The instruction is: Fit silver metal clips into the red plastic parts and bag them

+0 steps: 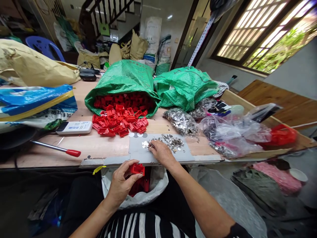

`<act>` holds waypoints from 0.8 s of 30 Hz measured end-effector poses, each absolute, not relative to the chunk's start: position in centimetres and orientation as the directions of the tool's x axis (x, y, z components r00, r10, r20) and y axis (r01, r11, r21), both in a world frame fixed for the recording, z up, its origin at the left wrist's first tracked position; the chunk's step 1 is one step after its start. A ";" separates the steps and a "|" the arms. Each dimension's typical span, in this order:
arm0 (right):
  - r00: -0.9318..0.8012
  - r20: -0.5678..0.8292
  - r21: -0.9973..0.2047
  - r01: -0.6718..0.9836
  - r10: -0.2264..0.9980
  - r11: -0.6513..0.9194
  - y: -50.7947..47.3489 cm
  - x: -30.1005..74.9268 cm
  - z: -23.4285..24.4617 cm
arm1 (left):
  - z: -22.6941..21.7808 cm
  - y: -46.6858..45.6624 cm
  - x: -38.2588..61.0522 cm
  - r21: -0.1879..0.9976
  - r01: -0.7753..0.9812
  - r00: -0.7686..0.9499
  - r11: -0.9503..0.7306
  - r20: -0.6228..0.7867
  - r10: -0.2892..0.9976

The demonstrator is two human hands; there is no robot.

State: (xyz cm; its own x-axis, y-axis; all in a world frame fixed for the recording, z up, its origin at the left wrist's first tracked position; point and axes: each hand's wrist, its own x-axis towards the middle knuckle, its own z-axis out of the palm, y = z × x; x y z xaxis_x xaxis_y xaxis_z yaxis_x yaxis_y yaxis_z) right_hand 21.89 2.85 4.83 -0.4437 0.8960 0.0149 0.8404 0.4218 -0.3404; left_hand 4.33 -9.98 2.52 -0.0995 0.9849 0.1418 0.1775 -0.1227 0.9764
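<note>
My left hand [122, 182] grips a small red plastic piece [137, 169] just below the table's front edge, over a white bag [153, 195] in my lap that holds more red pieces. My right hand [160, 152] rests on a grey sheet [136, 150] on the table, its fingertips pinched at a scatter of small silver metal parts [169, 142]. A heap of red plastic pieces [119, 122] spills from an open green sack [123, 79] further back.
A second green sack [184, 86], clear bags of metal parts [180, 120] and other plastic bags [232, 130] lie to the right. To the left are a white remote [74, 127], a red-handled tool [59, 148] and a blue-and-white sack [32, 104]. Bags sit on the floor at right.
</note>
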 end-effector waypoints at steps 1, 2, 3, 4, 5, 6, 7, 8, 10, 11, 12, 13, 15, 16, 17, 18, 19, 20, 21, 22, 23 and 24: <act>-0.448 0.014 -0.343 0.838 0.894 0.425 2.8 21.7 4.9 | 2.6 -10.0 4.3 0.976 0.179 -0.098 -0.126 0.145 0.985; -0.451 0.015 -0.347 0.835 0.892 0.428 2.8 21.6 4.9 | 2.6 -10.0 4.3 0.975 0.181 -0.097 -0.127 0.147 0.984; -0.455 0.016 -0.351 0.831 0.890 0.431 2.8 21.5 5.0 | 2.7 -10.0 4.3 0.975 0.182 -0.098 -0.125 0.144 0.985; -0.458 0.017 -0.355 0.828 0.889 0.433 2.8 21.5 5.0 | 2.8 -10.0 4.2 0.976 0.183 -0.102 -0.121 0.141 0.985; -0.458 0.019 -0.360 0.826 0.889 0.434 2.8 21.5 5.1 | 2.9 -10.0 4.2 0.976 0.184 -0.106 -0.115 0.136 0.985; -0.457 0.022 -0.365 0.824 0.889 0.433 2.8 21.5 5.1 | 3.0 -10.0 4.2 0.977 0.184 -0.109 -0.110 0.132 0.985; -0.454 0.026 -0.370 0.823 0.891 0.431 2.8 21.6 5.1 | 3.0 -10.0 4.1 0.977 0.184 -0.112 -0.106 0.128 0.985; -0.448 0.030 -0.376 0.823 0.893 0.426 2.9 21.8 5.1 | 3.0 -10.0 4.1 0.978 0.182 -0.113 -0.103 0.125 0.986; -0.429 0.037 -0.386 0.827 0.903 0.409 2.9 22.2 5.1 | 3.0 -10.0 4.1 0.979 0.176 -0.110 -0.099 0.119 0.987; -0.416 0.038 -0.390 0.831 0.909 0.396 3.0 22.4 5.1 | 2.9 -10.0 4.2 0.980 0.172 -0.106 -0.098 0.117 0.987; -0.401 0.038 -0.393 0.836 0.915 0.383 3.0 22.7 5.0 | 2.8 -10.0 4.2 0.981 0.170 -0.103 -0.098 0.117 0.988; -0.387 0.036 -0.395 0.841 0.921 0.369 2.9 22.9 5.0 | 2.8 -10.0 4.2 0.981 0.168 -0.101 -0.100 0.118 0.988; -0.363 0.031 -0.398 0.850 0.931 0.345 2.8 23.3 5.0 | 2.6 -10.0 4.3 0.980 0.168 -0.095 -0.107 0.124 0.988; -0.355 0.027 -0.401 0.853 0.935 0.335 2.8 23.5 4.9 | 2.6 -10.0 4.4 0.979 0.170 -0.092 -0.111 0.128 0.987; -0.350 0.024 -0.404 0.853 0.937 0.329 2.7 23.6 4.9 | 2.5 -10.0 4.4 0.978 0.173 -0.091 -0.114 0.131 0.987; -0.347 0.021 -0.409 0.853 0.938 0.325 2.7 23.7 4.9 | 2.5 -10.0 4.4 0.978 0.176 -0.089 -0.116 0.133 0.987; -0.348 0.018 -0.415 0.850 0.937 0.324 2.6 23.8 4.9 | 2.4 -10.0 4.4 0.977 0.179 -0.089 -0.117 0.134 0.987; -0.353 0.014 -0.422 0.846 0.935 0.326 2.6 23.9 4.9 | 2.4 -10.0 4.4 0.977 0.180 -0.092 -0.117 0.135 0.987; -0.362 0.011 -0.428 0.841 0.932 0.332 2.6 23.9 5.0 | 2.4 -10.0 4.5 0.977 0.178 -0.095 -0.116 0.134 0.986; -0.373 0.010 -0.435 0.834 0.928 0.340 2.6 24.0 5.0 | 2.4 -10.0 4.5 0.979 0.173 -0.095 -0.112 0.130 0.987; -0.384 0.010 -0.441 0.827 0.923 0.349 2.5 24.0 5.1 | 2.4 -10.0 4.4 0.980 0.167 -0.093 -0.106 0.122 0.988; -0.393 0.011 -0.446 0.821 0.920 0.356 2.5 24.0 5.2 | 2.4 -10.1 4.4 0.982 0.160 -0.090 -0.097 0.112 0.990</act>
